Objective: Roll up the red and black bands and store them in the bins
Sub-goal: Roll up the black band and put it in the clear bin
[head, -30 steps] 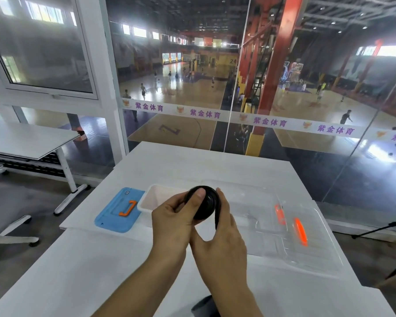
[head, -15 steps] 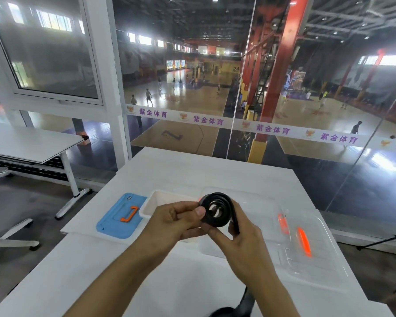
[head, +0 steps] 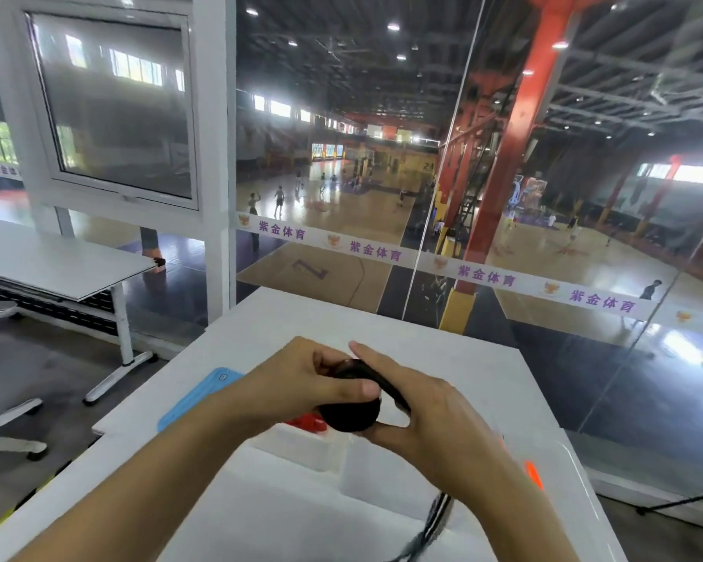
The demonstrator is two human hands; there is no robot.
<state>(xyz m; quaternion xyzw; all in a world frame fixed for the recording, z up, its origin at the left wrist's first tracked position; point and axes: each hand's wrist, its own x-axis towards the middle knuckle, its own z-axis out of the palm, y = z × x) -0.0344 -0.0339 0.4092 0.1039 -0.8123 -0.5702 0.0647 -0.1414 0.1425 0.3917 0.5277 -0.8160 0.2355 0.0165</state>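
Observation:
Both hands hold a partly rolled black band (head: 348, 415) above the white table. My left hand (head: 301, 383) pinches the roll from the left with its thumb across the top. My right hand (head: 423, 415) cups the roll from the right and below. The band's loose tail (head: 435, 521) hangs down past my right wrist, blurred. A red band (head: 307, 421) shows just under the roll, inside a white bin (head: 297, 448). A clear plastic bin (head: 573, 472) with orange latches sits to the right, mostly hidden by my right arm.
A blue lid (head: 195, 399) lies on the table left of the white bin. The white table (head: 443, 350) ends at a glass wall overlooking a sports hall. Another white table (head: 49, 261) and chair legs stand to the left.
The view has tilted up and the hands have come nearer. The black band is wound tighter, with my left thumb now over it. The red band under the roll has come into sight.

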